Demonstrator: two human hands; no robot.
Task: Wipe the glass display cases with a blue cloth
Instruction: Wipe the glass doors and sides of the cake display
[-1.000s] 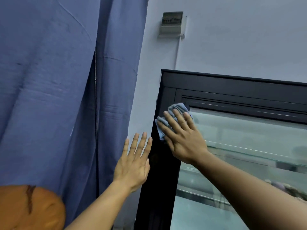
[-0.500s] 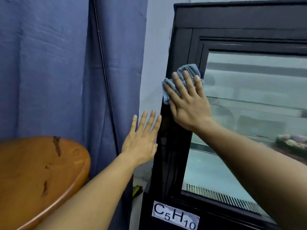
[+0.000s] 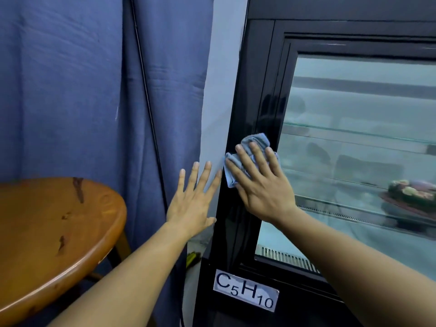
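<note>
Head camera, nearest first: I see two bare forearms reaching up from the bottom edge. Low on the left is a round wooden table (image 3: 47, 232), and low on the black display case (image 3: 257, 90) a white label (image 3: 245, 290) reads C5H10.

The left hand (image 3: 191, 204) is spread wide with straight fingers and holds nothing. It sits just beside the case's left edge, but I cannot tell whether it touches the wall (image 3: 224, 79) behind it.

The right hand (image 3: 262, 185) lies flat, fingers straight, pressing the blue cloth (image 3: 256, 140) against the case's black upright frame, just left of the glass pane (image 3: 354, 102). The cloth is bunched, showing above the fingertips and past the index finger.

Behind the glass are thin shelves, and a decorated cake (image 3: 412, 194) sits on one at the far right. Farther back on the left a blue curtain (image 3: 70, 90) hangs, with a thin black cord (image 3: 144, 90) running down it.
</note>
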